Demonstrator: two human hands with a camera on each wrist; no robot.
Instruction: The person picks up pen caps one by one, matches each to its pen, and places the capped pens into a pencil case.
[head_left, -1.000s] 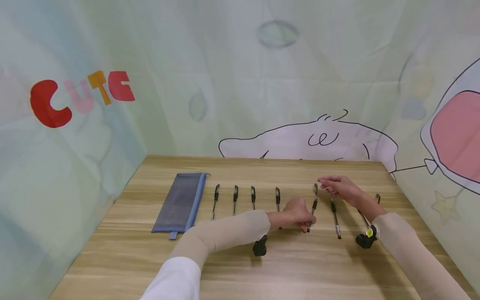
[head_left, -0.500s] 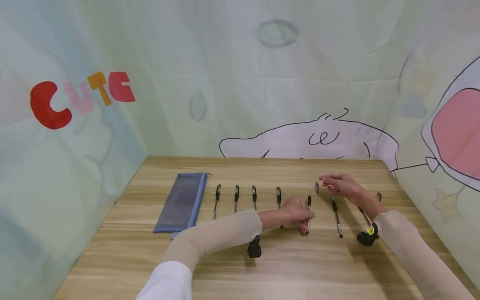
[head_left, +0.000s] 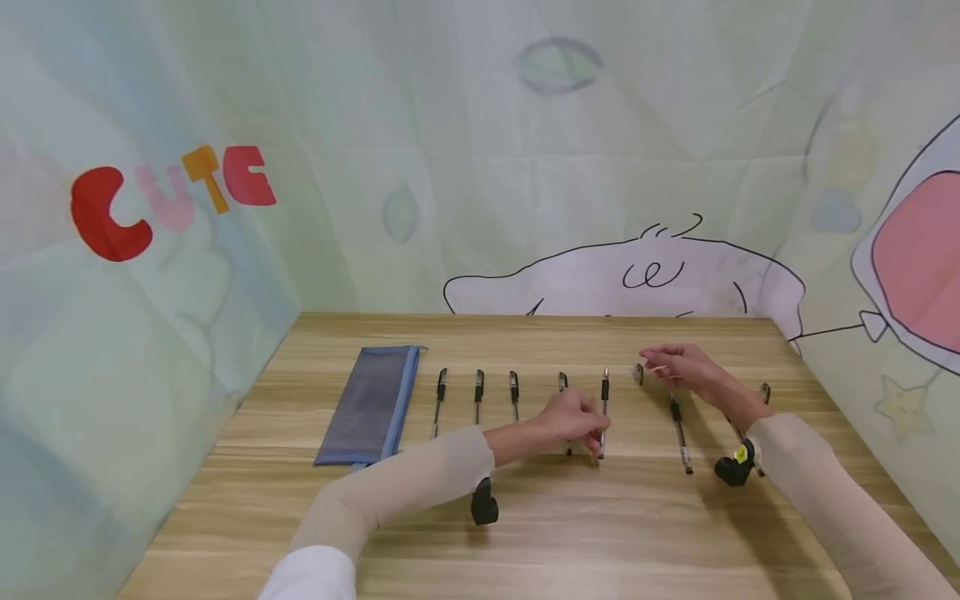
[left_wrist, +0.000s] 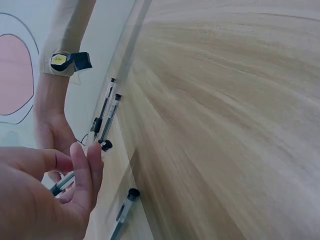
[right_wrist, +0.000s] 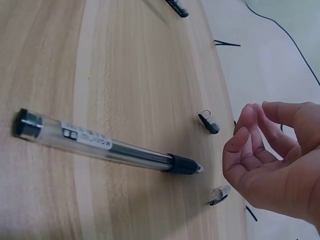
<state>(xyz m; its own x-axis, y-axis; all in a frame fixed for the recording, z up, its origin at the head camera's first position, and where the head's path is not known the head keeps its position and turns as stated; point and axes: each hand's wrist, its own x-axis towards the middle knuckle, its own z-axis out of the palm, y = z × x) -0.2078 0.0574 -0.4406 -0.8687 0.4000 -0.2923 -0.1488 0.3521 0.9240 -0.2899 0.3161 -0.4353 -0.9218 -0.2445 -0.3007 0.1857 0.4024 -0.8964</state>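
My left hand point(head_left: 572, 415) pinches an uncapped black gel pen point(head_left: 605, 390) near its rear end, with the bare tip pointing toward the back of the table. In the left wrist view only part of this pen point(left_wrist: 62, 183) shows past the fingers. My right hand point(head_left: 686, 371) hovers near the back right, fingers loosely bent and nothing between them in the right wrist view. Just left of its fingertips lies a loose pen cap point(head_left: 638, 374). Below that hand lies another uncapped pen point(right_wrist: 115, 147), with a second cap point(right_wrist: 219, 195) near its tip.
Three capped pens point(head_left: 440, 387) lie in a row left of my left hand, and one more pen point(head_left: 563, 381) is partly under it. A blue mesh zip pouch point(head_left: 367, 404) rests at the left. Another pen point(head_left: 765, 392) is partly behind my right forearm. Printed cloth walls enclose the table.
My left hand has drawn the pen away from its cap and moved it left. The cap stays on the table by my right hand, which has hardly moved.
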